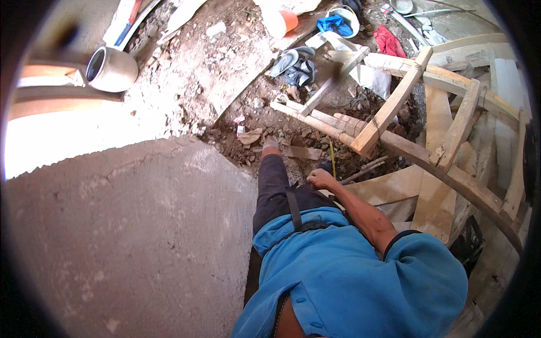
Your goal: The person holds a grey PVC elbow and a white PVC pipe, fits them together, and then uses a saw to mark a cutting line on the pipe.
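Observation:
My right hand (321, 179) is closed beside my dark-trousered thigh, its knuckles turned up. What it holds, if anything, is hidden. Just beyond it a narrow yellow strip (333, 159), like a tape measure blade, stands out over the soil. A small dark object (325, 167) lies next to the knuckles; its kind is unclear. My left hand and forearm are out of the picture. To the right of my hand stretches a rough wooden ladder-like frame (394, 110) of rails and crosspieces.
A concrete wall or slab (135, 236) fills the left. Ahead lie rubble, a pair of sandals (292, 63), an orange bucket (282, 23), a white bucket (350, 19) with blue cloth and a red cloth (389, 42). Loose boards (437, 197) lean at right. A pale pot (115, 70) sits far left.

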Available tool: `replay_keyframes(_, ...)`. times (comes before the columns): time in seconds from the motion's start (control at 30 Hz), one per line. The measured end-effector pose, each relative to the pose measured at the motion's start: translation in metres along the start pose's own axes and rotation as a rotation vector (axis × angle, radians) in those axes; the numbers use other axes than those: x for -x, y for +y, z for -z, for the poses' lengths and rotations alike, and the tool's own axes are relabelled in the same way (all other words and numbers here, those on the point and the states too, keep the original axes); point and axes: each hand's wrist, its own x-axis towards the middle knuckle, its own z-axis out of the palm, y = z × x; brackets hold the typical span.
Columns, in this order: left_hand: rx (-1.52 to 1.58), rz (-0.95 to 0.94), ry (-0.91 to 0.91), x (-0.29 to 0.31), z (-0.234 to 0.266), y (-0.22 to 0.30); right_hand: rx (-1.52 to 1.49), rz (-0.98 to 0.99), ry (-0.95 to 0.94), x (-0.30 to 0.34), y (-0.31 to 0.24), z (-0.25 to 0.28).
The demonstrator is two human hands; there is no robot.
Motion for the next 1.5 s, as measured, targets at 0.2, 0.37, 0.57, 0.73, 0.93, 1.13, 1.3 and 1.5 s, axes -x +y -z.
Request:
replay_keyframes(0.2, 0.287, 0.224, -0.075, -0.055, -0.009, 0.01, -0.71, -0.236, 0.211, -0.118, -0.085, 0.101)
replay_keyframes(0.37, 0.462, 0.47, -0.103, -0.108, -0.026, 0.045, -1.178, -0.404, 0.262, -0.259, -0.092, 0.164)
replay_keyframes(0.57, 0.202, 0.697, -0.118, -0.211, -0.06, 0.093, -1.035, -0.225, 0.601, -0.438, 0.056, 0.157)
replay_keyframes(0.73, -1.112, 0.553, -0.198, -0.318, -0.157, 0.128, -1.436, -0.698, 0.633, -0.543, 0.146, 0.169)
replay_keyframes(0.93, -1.232, 0.473, -0.152, -0.359, -0.174, 0.119, -1.33, -0.828, 0.838, -0.629, 0.225, 0.169)
replay_keyframes(1.13, -1.254, 0.514, -0.113, -0.37, -0.165, 0.11, -1.228, -0.882, 0.645, -0.694, 0.283, 0.153)
replay_keyframes(1.3, -1.162, 0.572, -0.185, -0.382, -0.169, 0.115, -0.43, -0.561, 0.682, -0.702, 0.314, 0.16)
replay_keyframes(1.5, -1.154, 0.571, -0.122, -0.355, -0.197, 0.129, 0.251, -0.214, 1.131, -0.591, 0.143, 0.22)
